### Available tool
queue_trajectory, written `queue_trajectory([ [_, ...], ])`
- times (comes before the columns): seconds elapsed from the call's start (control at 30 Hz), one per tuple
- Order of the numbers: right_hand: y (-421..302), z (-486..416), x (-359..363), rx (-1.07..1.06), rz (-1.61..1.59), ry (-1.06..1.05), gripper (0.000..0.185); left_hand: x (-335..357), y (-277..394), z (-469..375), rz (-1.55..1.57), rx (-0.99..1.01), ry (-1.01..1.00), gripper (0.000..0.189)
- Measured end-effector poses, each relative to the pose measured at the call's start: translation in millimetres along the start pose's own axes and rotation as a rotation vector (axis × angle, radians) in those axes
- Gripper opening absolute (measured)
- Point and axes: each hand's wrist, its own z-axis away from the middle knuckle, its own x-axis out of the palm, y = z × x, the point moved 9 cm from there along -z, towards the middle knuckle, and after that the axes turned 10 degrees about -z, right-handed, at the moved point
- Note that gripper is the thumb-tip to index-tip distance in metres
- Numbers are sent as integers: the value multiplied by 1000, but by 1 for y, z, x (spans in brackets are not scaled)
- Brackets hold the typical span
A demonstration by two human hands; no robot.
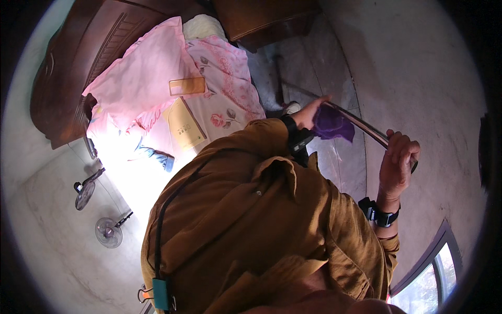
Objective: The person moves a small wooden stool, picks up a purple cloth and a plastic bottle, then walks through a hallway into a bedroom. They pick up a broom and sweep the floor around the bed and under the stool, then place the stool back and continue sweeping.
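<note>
My left hand (308, 114) is closed around a long, thin pole (359, 122) at its middle. Purple cloth (332, 122) hangs from the pole beside that hand, and part of it is hidden behind the fingers. Higher up, close to the pole's near end, my right hand (401, 159) grips the same shaft. The pole slants down and away towards the tiled floor (302, 59); its far end is dark and blurred there. Both wrists wear black straps.
To the left stands a bed with a carved wooden headboard (78, 74), pink pillow (149, 66), phone case (187, 86) and yellowish booklet (184, 125). A wooden cabinet (270, 17) is beyond. Two fans (109, 232) are at lower left. A wall (411, 78) runs along the right.
</note>
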Motion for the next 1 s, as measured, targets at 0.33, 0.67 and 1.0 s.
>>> queue_trajectory([
  [0.33,112,-75,23,134,-73,64,8,-122,46,-8,216,37,-13,57],
  [0.67,42,-33,-43,33,153,313,15,-81,23,-89,-110,-33,-129,28],
  [1.0,64,-39,3,158,47,-90,30,-100,44,-18,45,-214,135,72],
])
